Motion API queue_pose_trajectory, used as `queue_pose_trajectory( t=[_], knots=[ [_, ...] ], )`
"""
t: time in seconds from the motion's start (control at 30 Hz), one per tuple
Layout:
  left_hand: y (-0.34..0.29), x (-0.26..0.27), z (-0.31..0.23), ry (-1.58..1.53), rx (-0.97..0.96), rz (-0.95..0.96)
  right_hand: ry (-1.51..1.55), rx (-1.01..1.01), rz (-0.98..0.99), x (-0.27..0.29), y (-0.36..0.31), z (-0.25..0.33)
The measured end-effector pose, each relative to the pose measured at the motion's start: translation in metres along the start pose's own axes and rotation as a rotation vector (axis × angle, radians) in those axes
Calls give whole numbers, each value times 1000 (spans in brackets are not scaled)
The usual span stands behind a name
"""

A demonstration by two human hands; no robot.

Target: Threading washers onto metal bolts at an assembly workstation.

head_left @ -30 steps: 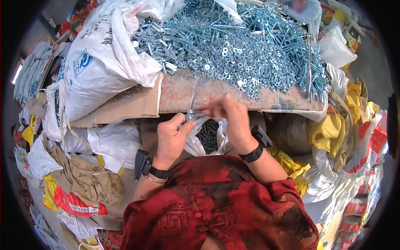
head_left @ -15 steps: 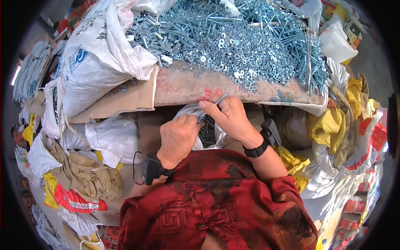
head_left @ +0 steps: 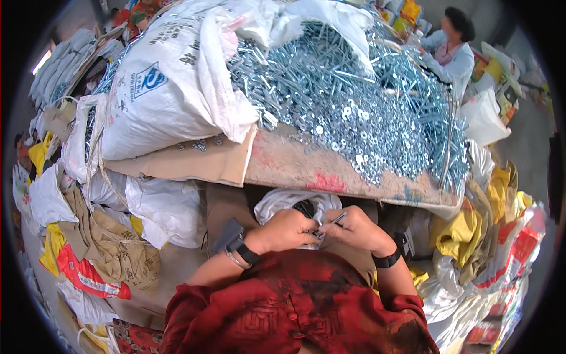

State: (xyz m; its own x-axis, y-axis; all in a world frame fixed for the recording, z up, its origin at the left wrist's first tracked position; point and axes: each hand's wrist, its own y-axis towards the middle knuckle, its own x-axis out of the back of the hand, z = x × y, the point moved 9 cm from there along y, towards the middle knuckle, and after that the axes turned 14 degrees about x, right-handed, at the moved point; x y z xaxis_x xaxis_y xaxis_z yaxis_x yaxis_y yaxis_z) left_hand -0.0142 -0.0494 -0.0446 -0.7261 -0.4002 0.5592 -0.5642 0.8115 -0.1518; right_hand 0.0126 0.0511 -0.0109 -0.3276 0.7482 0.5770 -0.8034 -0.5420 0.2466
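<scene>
1. The left hand is curled in, and its fingertips pinch a small, shiny silver metal part.
2. The right hand is close beside it, with its thumb and fingers pinching a thin, straight silver metal rod. The rod tilts, and its top end pokes up past the fingers. Fingers hide the rest, so I cannot tell if the rod and the small part are joined.
3. Both hands are in front of the red and black patterned shirt, near a white plastic bag that is open at the top. Dark metal pieces show inside it.
4. Past the bag is a worn brown board with pink and blue stains. A big heap of silver-blue metal rods and round washers lies on it.
5. A fat white woven sack sits on the left, over a flat tan cardboard sheet.
</scene>
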Motion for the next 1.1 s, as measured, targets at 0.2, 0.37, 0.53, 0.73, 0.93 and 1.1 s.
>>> queue_pose_trajectory(
  t=[0.2,0.37,0.53,0.73,0.93,1.1],
  knots=[
    [-8,18,44,-212,40,-201,-142,-154,-195,50,82,-15],
    [-20,74,48,-1038,195,-173,-567,-42,-327,59,179,-47],
    [-31,113,69,-1138,266,-382,-1067,-40,-308,17,231,-73],
    [-26,119,74,-1292,226,-356,-1072,-48,-262,13,220,-65],
    [-6,115,81,-1446,216,-268,-969,-207,-288,48,191,-71],
    [22,120,67,-1572,233,-519,-745,-215,-413,65,175,-35]
  ],
)
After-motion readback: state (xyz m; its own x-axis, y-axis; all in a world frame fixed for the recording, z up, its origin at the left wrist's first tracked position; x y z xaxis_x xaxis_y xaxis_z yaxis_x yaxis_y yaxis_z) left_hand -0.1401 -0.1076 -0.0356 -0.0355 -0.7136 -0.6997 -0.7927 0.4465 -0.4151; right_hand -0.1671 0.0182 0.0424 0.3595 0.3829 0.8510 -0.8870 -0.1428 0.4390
